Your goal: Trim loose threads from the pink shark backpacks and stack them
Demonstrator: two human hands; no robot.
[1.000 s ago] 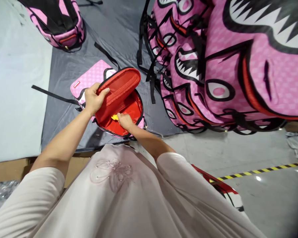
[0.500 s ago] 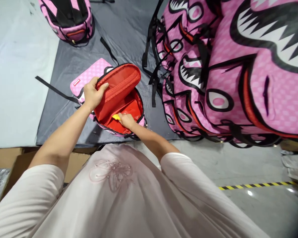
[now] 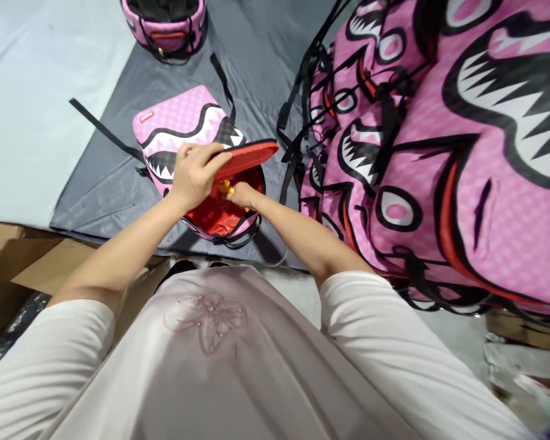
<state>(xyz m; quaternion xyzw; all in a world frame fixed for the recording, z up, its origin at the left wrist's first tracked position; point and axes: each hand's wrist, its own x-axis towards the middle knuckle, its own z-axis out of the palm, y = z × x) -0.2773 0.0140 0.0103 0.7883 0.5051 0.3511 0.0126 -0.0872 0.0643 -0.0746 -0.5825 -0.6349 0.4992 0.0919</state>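
Note:
A pink backpack (image 3: 183, 101) with a shark-mouth print lies on its back panel, its red-lined compartment (image 3: 220, 220) unzipped toward me. My left hand (image 3: 195, 174) grips the edge of the lifted flap (image 3: 250, 157), thumb and fingers closed on it. Inside the opening, my right hand (image 3: 244, 195) is closed around a small yellow tool (image 3: 226, 187) that looks like thread snips. Its blades cannot be made out, and my fingertips are partly hidden against the red lining.
Several pink shark-print backpacks (image 3: 407, 214) are piled at the right, black straps hanging from them. Another pink backpack (image 3: 165, 30) stands at the far edge of view. Grey sheeting (image 3: 105, 177) covers the table. Open cardboard boxes (image 3: 50, 269) sit below its left front edge.
The flap has tipped lower toward the opening, with my left hand moved right. My right hand and the yellow tool have moved farther into the bag. The view has shifted.

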